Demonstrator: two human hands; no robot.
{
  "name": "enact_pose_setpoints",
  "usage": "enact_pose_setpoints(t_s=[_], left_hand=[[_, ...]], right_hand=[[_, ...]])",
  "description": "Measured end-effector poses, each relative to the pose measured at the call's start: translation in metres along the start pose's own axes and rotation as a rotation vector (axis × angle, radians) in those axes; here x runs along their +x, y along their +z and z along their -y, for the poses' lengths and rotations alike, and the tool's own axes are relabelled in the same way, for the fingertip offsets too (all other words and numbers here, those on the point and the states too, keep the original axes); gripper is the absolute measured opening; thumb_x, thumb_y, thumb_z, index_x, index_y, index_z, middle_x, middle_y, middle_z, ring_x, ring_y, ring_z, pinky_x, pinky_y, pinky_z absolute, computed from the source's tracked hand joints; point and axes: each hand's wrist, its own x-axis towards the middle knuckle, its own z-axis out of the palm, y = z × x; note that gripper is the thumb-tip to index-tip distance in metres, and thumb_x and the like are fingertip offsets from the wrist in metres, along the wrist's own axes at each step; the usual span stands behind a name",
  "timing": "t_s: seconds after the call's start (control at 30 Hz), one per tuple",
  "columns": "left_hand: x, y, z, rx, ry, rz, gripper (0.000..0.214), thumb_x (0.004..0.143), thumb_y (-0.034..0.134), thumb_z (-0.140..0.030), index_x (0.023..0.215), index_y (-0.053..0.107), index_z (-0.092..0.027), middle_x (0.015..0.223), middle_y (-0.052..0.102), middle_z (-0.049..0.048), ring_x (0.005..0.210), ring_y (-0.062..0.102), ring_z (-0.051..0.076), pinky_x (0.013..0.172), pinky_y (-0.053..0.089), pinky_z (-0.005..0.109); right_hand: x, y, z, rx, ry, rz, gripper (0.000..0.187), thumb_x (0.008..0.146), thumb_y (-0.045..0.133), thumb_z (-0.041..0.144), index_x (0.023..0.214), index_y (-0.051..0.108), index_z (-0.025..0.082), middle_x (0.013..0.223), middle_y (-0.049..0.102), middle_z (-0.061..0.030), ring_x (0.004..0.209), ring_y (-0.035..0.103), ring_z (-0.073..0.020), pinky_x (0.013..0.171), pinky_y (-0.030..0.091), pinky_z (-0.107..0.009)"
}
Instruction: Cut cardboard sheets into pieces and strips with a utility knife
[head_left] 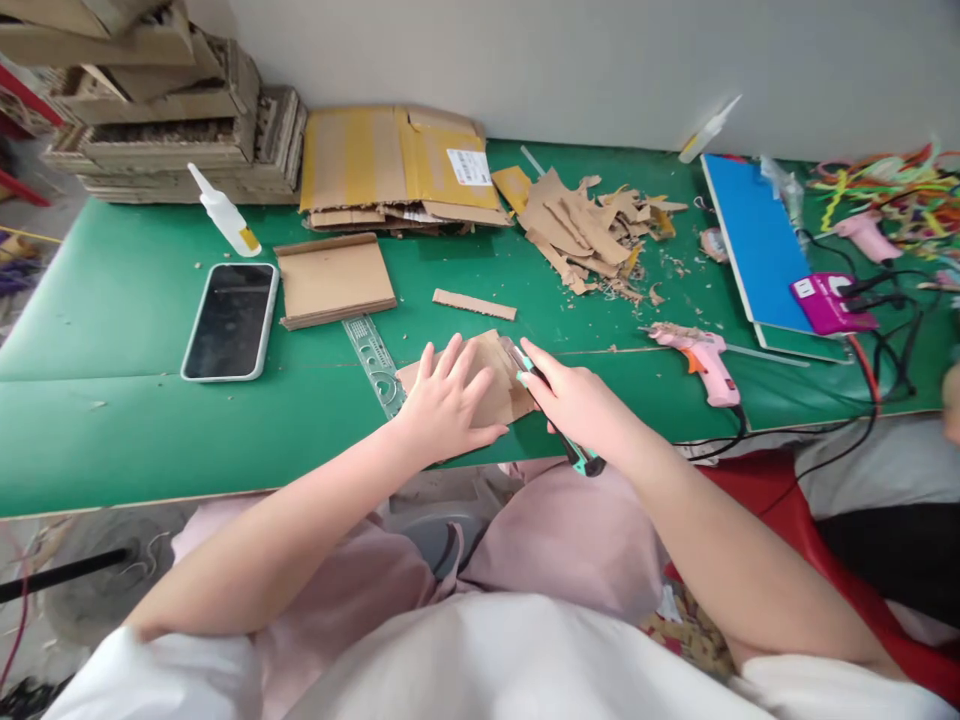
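Observation:
My left hand [450, 395] lies flat with its fingers spread on a piece of cardboard [491, 385] near the table's front edge. In my right hand [577, 400] is a black and teal utility knife [559, 425], its blade end at the cardboard's right side. Partly under the cardboard and my left hand lies a clear plastic ruler [371, 360] with cut-out shapes. Just beyond sits a narrow cardboard strip [474, 304]. A small stack of cut cardboard pieces [337, 278] rests behind the ruler.
On the green table [135, 430] are a phone [230, 322], a glue bottle [229, 215], flattened cardboard [397, 160] and torn scraps [585, 225]. Cardboard trays [172, 130] are piled back left. To the right lie a pink glue gun [705, 365], a blue board [765, 240] and a magenta power block [832, 303] with cables.

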Motion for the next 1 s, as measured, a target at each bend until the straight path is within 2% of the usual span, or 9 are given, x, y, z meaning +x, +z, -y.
enact_pose_setpoints(t_s=[0.17, 0.3, 0.43, 0.6, 0.8, 1.0], left_hand=[[-0.001, 0.002, 0.000, -0.016, -0.004, 0.015, 0.070, 0.075, 0.058, -0.058, 0.125, 0.051, -0.010, 0.141, 0.041, 0.0258, 0.131, 0.035, 0.043, 0.103, 0.028, 0.060], [0.000, 0.002, 0.001, 0.003, -0.003, 0.035, 0.076, 0.076, 0.055, -0.059, 0.132, 0.045, -0.007, 0.141, 0.040, 0.0254, 0.132, 0.034, 0.042, 0.104, 0.028, 0.059], [0.000, 0.002, 0.001, 0.004, 0.000, 0.047, 0.078, 0.077, 0.054, -0.059, 0.133, 0.043, -0.006, 0.141, 0.040, 0.0259, 0.132, 0.033, 0.043, 0.104, 0.027, 0.057], [0.000, 0.003, 0.001, 0.009, -0.002, 0.056, 0.076, 0.076, 0.055, -0.058, 0.131, 0.044, -0.006, 0.142, 0.039, 0.0257, 0.132, 0.033, 0.042, 0.104, 0.027, 0.057], [0.001, 0.002, 0.000, 0.003, -0.007, 0.067, 0.076, 0.076, 0.054, -0.058, 0.131, 0.045, -0.006, 0.141, 0.040, 0.0259, 0.132, 0.034, 0.042, 0.104, 0.027, 0.056], [0.002, 0.004, 0.000, -0.014, -0.015, 0.066, 0.074, 0.077, 0.053, -0.057, 0.131, 0.045, -0.007, 0.142, 0.038, 0.0265, 0.132, 0.032, 0.043, 0.103, 0.027, 0.058]], right_hand=[[0.014, -0.001, 0.015, -0.188, -0.001, 0.023, 0.055, 0.094, 0.028, 0.033, 0.146, 0.027, 0.014, 0.061, 0.065, -0.0048, 0.052, 0.060, -0.0168, 0.059, 0.044, -0.026], [0.018, -0.001, 0.020, -0.252, -0.011, 0.038, 0.054, 0.094, 0.027, 0.031, 0.145, 0.028, 0.013, 0.074, 0.070, -0.0098, 0.060, 0.065, -0.0186, 0.062, 0.045, -0.027], [0.019, 0.001, 0.024, -0.406, -0.001, 0.017, 0.055, 0.094, 0.025, 0.032, 0.144, 0.028, 0.011, 0.091, 0.070, -0.0182, 0.080, 0.068, -0.0271, 0.066, 0.047, -0.032], [0.017, 0.004, 0.030, -0.530, 0.013, 0.023, 0.056, 0.094, 0.023, 0.029, 0.144, 0.026, 0.004, 0.093, 0.069, -0.0235, 0.084, 0.068, -0.0310, 0.068, 0.049, -0.036], [0.018, 0.005, 0.035, -0.538, 0.028, 0.031, 0.055, 0.093, 0.024, 0.024, 0.143, 0.027, 0.002, 0.092, 0.069, -0.0251, 0.086, 0.068, -0.0316, 0.068, 0.049, -0.037], [0.016, 0.008, 0.035, -0.580, 0.048, -0.001, 0.052, 0.093, 0.029, 0.025, 0.141, 0.031, 0.008, 0.095, 0.069, -0.0230, 0.088, 0.068, -0.0316, 0.070, 0.050, -0.037]])
